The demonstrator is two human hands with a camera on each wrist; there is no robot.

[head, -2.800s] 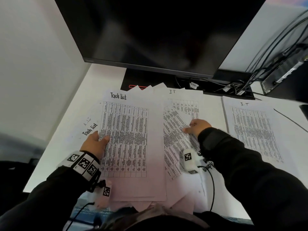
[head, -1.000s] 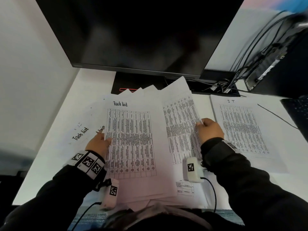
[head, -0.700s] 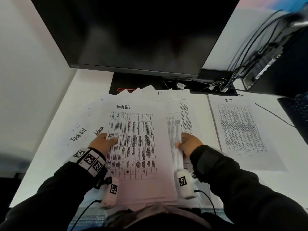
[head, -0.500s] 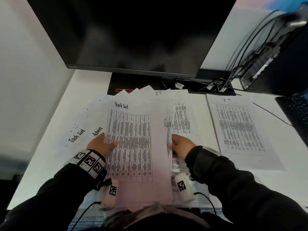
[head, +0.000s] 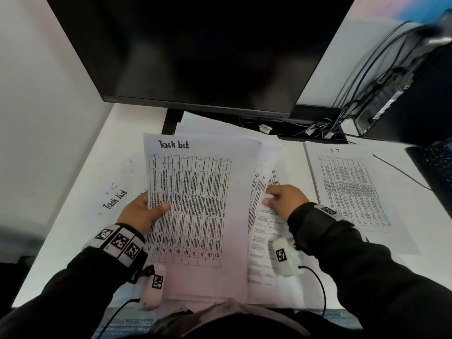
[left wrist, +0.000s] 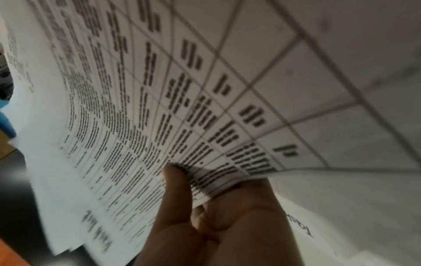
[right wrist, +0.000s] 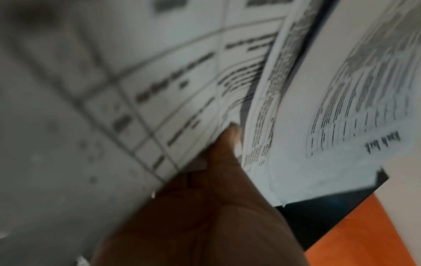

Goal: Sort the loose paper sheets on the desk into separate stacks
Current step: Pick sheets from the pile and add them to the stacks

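Gripped the bundle of sheets point(head: 195, 206) at desk centre by its nine o'clock edge with left hand point(head: 140, 211), pinched lower pages point(head: 263, 216) at three o'clock with right hand point(head: 285, 200), beside the stack point(head: 352, 189)

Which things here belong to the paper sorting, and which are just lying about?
In the job:
- left hand, holding the Task List bundle
- right hand, pinching sheets beside it
- IT stack
- Task List sheet at left

Lying about:
- monitor
- cables
- keyboard
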